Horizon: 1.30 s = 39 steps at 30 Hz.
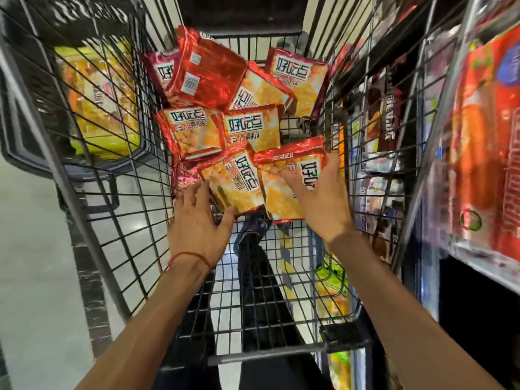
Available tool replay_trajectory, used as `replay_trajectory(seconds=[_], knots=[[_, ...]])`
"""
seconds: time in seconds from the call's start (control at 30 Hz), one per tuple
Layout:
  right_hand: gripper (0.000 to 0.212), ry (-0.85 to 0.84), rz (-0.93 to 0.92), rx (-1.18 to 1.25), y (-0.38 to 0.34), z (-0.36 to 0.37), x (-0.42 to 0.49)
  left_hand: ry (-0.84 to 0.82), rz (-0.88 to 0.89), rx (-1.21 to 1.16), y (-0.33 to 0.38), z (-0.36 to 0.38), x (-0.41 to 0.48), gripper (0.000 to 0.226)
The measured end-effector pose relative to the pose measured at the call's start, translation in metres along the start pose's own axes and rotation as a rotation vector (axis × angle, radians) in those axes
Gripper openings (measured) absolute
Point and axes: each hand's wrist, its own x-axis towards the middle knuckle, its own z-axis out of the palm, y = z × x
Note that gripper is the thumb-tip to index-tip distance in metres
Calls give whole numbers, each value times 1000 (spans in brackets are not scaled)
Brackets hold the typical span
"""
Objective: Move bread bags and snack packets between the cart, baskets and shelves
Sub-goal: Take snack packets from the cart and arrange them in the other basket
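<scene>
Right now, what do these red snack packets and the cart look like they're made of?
The snack packets look like thin metallised plastic film, glossy: crinkled red edges throw bright highlights. The cart looks like steel wire with a dark, fairly matt coating: thin bars in a welded grid; the coating type is unclear.

Two bare forearms reach forward and down, the left from the lower left, the right from the lower right. The left hand [197, 229] – a thin red thread [191, 256] round its wrist – is back-up, fingers spread, thumb and fingers pinching the near corner of one packet [239, 181]. The right hand [323, 204] grips a second packet [281, 197] – thumb on top, fingers curled round its right edge.
</scene>
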Motion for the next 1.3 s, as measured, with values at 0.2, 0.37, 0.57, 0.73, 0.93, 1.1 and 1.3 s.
replay_trajectory(seconds=[0.2, 0.37, 0.57, 0.73, 0.93, 1.1, 1.3], knots=[[81, -23, 202, 213, 16, 11, 17, 34, -247, -476, 2, 28, 24, 74], [87, 64, 183, 197, 26, 13, 27, 90, -432, -758, 6, 59, 55, 91], [103, 87, 185, 149, 18, 5, 19, 76, -464, -935, 16, 57, 54, 50], [76, 75, 207, 242, 21, -5, 4, 81, -410, -1046, 27, 41, 32, 41], [104, 91, 192, 418, 0, -18, -37, 90, -307, -1161, 30, 0, -3, 38], [95, 57, 137, 395, -21, -37, -80, 88, -146, -1126, 28, -46, -48, 40], [90, 57, 139, 392, -41, -57, -133, 110, 1, -1105, 24, -92, -108, 30]])
